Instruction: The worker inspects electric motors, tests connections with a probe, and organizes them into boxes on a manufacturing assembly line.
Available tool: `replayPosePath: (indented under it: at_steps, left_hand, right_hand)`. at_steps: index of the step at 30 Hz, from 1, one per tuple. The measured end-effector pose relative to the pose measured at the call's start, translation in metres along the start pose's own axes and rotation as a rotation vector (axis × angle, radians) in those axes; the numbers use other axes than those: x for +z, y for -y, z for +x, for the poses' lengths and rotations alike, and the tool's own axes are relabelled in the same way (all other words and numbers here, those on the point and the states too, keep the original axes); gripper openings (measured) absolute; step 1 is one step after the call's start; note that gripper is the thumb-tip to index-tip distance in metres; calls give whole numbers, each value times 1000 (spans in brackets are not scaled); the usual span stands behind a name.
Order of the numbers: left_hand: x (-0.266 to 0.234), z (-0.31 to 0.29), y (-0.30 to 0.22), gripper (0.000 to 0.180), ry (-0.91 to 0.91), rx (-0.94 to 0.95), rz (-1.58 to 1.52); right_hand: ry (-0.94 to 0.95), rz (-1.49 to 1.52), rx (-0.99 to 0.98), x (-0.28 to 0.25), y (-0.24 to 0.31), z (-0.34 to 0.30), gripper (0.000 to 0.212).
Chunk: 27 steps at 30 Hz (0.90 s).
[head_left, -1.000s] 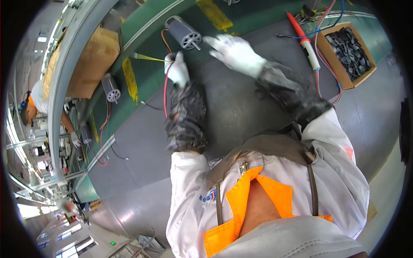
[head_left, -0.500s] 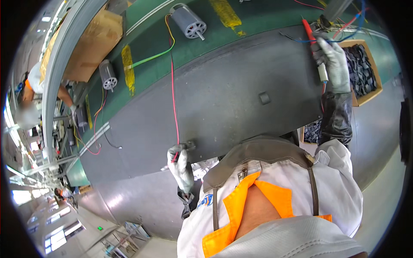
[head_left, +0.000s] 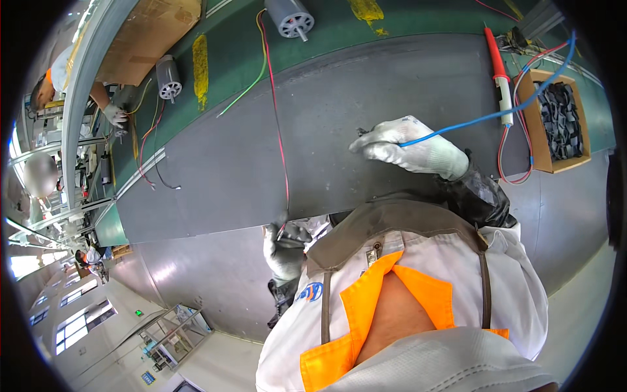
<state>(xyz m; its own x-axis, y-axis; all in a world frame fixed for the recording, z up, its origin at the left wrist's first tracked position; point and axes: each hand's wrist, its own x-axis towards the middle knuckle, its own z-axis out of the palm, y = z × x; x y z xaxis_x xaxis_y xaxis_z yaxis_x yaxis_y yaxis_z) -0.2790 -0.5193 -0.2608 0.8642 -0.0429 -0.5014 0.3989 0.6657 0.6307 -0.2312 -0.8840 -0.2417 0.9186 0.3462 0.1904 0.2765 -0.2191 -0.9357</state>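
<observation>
My left hand (head_left: 285, 249), in a white and grey glove, is closed at the mat's near edge. In it is the end of a red wire (head_left: 282, 140) that runs from a grey motor (head_left: 289, 18) at the back. A yellow-green wire (head_left: 251, 97) from the same motor lies loose. My right hand (head_left: 408, 145), gloved too, is closed over the middle of the mat (head_left: 215, 189) on a blue lead (head_left: 480, 119). A small dark tip shows at its fingertips. To its right lies a red and white test probe (head_left: 501, 81).
A carton of black pieces (head_left: 558, 121) stands at the right. A second motor (head_left: 168, 80) with loose wires sits at the left, beside a large cardboard box (head_left: 153, 39) and a metal post. Farther left, a co-worker's gloved hand (head_left: 116, 116) is at another motor.
My right hand has left the red and white probe and moved left across the mat, drawing the blue lead along. My left hand still grips the red wire. The view has shifted slightly.
</observation>
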Motion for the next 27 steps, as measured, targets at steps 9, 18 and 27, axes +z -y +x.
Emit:
replayPosePath:
  at_steps: [9,18,27]
  left_hand:
    - [-26,-7,-31,46,162,-155,644]
    - [100,64,-3,34,615,-17,695]
    - [206,93,48,40,687,0,245]
  right_hand:
    - [-137,330,229,11,21,-5,50]
    - [-182,500,84,17,43,4,66]
    - [-423,346,10,8,46,-9,60]
